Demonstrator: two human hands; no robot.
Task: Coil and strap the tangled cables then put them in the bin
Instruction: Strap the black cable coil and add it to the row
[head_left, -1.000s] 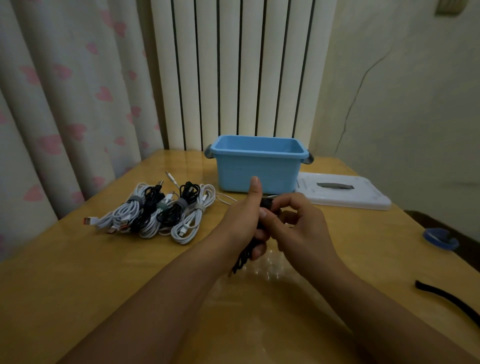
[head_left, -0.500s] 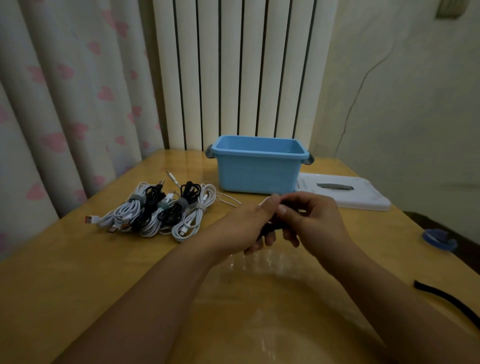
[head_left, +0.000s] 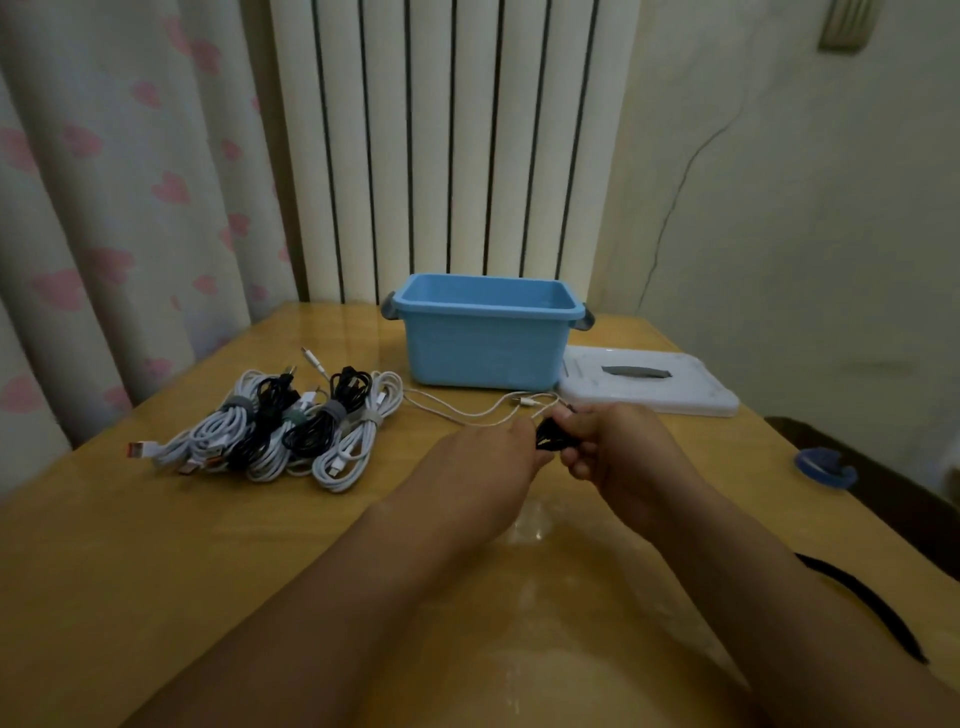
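small black cable bundle (head_left: 555, 438) pinched between both hands above the table, loose white cable (head_left: 470, 410) trailing on the tabletop, row of strapped white and black coils (head_left: 291, 431) lying left, open blue bin (head_left: 485, 332) upright behind, near the far edge

Around the wooden table

The wooden table (head_left: 156, 545) has a glossy top that reflects light. Behind its far edge stands a white ribbed radiator (head_left: 452, 150). To the left of the table hangs a pale curtain (head_left: 119, 208) printed with pink hearts. To the table's right rises a cream wall (head_left: 805, 208) with a thin dark crack running down it. Beyond the table's right edge sits a blue tape roll (head_left: 823, 466) on a dark surface.
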